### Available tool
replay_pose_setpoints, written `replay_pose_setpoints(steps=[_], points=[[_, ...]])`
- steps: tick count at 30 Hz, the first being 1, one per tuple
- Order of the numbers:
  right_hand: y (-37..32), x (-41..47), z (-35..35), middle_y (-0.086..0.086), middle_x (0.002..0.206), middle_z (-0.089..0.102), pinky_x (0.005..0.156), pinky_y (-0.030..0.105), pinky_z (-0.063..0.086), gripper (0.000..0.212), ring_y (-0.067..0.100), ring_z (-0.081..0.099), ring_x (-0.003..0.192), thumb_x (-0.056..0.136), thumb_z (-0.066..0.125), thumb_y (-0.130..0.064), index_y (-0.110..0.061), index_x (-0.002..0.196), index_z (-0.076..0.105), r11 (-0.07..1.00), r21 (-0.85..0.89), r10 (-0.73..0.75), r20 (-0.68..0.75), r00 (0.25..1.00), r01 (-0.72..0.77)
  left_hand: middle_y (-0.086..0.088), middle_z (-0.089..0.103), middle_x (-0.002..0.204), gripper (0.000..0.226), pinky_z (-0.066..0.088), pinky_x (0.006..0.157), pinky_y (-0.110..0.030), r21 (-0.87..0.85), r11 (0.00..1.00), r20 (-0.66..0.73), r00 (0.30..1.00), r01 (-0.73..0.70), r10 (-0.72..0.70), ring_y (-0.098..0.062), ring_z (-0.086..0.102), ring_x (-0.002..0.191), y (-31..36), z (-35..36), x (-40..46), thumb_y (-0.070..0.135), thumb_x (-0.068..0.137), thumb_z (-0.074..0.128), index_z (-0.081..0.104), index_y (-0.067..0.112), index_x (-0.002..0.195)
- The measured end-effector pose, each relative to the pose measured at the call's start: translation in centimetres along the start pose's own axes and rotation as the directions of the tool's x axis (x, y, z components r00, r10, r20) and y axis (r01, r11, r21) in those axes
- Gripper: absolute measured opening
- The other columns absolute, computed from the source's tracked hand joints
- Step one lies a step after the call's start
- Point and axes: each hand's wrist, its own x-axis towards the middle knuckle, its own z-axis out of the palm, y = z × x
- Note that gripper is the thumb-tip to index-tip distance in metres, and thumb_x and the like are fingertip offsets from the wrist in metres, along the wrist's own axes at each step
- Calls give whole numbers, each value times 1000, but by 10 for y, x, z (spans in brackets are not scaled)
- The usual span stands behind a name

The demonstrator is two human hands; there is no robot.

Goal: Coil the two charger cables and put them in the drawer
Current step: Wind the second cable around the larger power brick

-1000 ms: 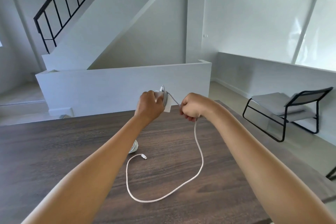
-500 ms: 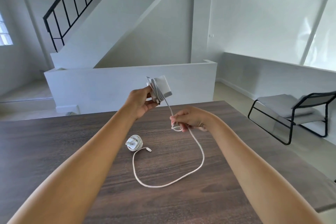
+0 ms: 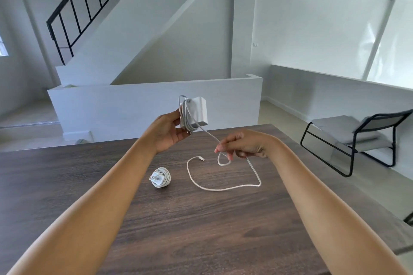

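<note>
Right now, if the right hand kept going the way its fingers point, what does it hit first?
Probably the left hand or the charger brick it holds: the right hand points left along the taut cable, above the table. Depth is unclear, so it could pass in front.

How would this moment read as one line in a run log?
left hand: holds charger brick | right hand: pinches its loose cable | coiled charger: on table | drawer: unseen
</note>
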Motion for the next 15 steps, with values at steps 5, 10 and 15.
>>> replay_pose_setpoints(steps=[5,10,15], points=[[9,10,5,-9,70,57,67,22,43,13,5,51,65,81,74,-32,-20,86,73,960,-254,-199,-330,923,116,-3,62,73,33,56,60,-24,173,982,287,950,75,-123,-12,61,61,-7,0,-6,18,94,48,76,13,79],[2,15,7,-5,86,57,72,26,44,11,10,54,78,78,65,-26,-20,75,57,876,-439,-353,-297,887,201,-10,61,97,57,49,68,-28,494,863,420,840,105,-342,-18,56,82,0,-3,-8,39,66,78,64,7,111],[-13,8,-2,7,71,65,59,27,52,25,8,69,61,89,62,-19,-13,70,46,900,-397,-288,-232,929,179,-3,64,86,31,51,64,-21,757,653,334,842,29,-424,-10,59,71,14,2,-15,25,79,60,69,12,106]])
